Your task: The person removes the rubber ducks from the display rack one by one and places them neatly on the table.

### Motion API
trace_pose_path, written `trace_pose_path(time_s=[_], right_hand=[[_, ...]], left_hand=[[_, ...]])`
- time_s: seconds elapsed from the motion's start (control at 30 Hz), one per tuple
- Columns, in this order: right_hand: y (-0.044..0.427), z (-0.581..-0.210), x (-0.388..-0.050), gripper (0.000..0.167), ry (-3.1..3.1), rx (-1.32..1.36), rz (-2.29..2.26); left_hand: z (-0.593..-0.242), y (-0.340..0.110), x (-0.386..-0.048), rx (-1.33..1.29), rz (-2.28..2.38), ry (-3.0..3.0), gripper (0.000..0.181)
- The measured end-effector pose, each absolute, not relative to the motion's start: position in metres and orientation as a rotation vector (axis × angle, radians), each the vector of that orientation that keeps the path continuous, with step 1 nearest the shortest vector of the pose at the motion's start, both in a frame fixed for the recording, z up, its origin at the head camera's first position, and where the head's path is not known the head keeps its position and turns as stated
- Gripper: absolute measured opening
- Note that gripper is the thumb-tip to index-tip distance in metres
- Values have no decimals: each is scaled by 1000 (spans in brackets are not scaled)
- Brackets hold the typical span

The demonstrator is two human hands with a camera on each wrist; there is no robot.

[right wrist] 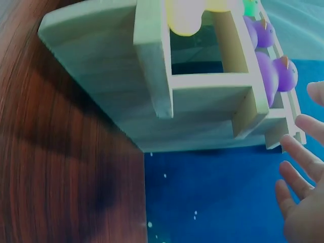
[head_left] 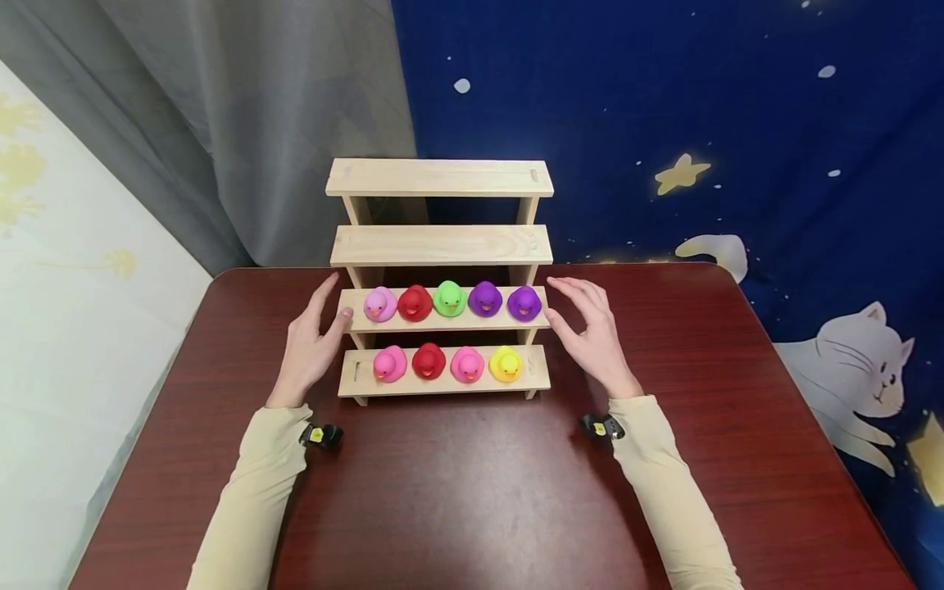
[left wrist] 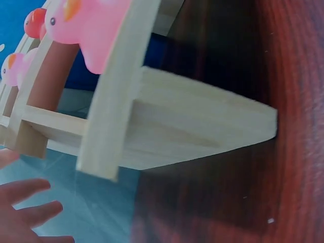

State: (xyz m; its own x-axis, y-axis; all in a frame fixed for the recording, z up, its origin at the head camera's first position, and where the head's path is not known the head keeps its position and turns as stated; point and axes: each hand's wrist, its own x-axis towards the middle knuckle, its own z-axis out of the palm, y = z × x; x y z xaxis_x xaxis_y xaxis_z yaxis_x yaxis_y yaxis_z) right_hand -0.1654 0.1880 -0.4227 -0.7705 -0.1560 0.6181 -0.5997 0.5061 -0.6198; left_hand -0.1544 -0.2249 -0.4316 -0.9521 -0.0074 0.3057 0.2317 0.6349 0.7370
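A tiered wooden rack (head_left: 442,246) stands at the back of the table. Its second step from the bottom bears a row of rubber ducks: light pink (head_left: 380,304), red (head_left: 415,303), green (head_left: 450,299) and two purple ones (head_left: 524,304). On the bottom step sit a pink duck (head_left: 389,364), a red duck (head_left: 428,361), another pink duck (head_left: 468,365) and a yellow duck (head_left: 506,364). My left hand (head_left: 308,348) is beside the rack's left end, fingers extended, holding nothing. At the right end, near the outer purple duck, my right hand (head_left: 592,332) is likewise spread and holds nothing.
The upper two steps, including the top board (head_left: 438,178), bear no ducks. Dark reddish wood covers the table (head_left: 472,492). Behind it hang a grey curtain (head_left: 295,106) and a blue cloth (head_left: 590,106) with stars and a cat.
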Motion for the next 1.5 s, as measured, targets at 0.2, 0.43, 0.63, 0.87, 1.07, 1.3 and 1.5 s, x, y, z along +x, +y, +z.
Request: trace_pose_path(time_s=[0.2, 0.43, 0.63, 0.87, 1.07, 1.3, 1.5], right_hand=[[178, -425, -165, 43, -2252, 619, 1277], [166, -427, -166, 41, -2241, 605, 1319], [154, -413, -159, 37, -2202, 598, 1334], [144, -392, -147, 33, -2198, 594, 1356], [144, -394, -149, 30, -2185, 584, 1431], [144, -391, -147, 29, -2164, 547, 1484], [148, -390, -147, 29, -2143, 518, 1479]], left_hand=[[-440, -222, -151, -172, -1250, -2587, 56], [-448, -220, -148, -190, -1259, -2558, 55], [-451, -217, -147, -185, -1309, -2549, 52], [-454, -214, -144, -160, -1377, -2553, 52], [-454, -212, -144, -156, -1420, -2540, 52], [-459, -211, -145, -164, -1468, -2504, 51], [-461, -212, -146, -156, -1488, -2478, 50]])
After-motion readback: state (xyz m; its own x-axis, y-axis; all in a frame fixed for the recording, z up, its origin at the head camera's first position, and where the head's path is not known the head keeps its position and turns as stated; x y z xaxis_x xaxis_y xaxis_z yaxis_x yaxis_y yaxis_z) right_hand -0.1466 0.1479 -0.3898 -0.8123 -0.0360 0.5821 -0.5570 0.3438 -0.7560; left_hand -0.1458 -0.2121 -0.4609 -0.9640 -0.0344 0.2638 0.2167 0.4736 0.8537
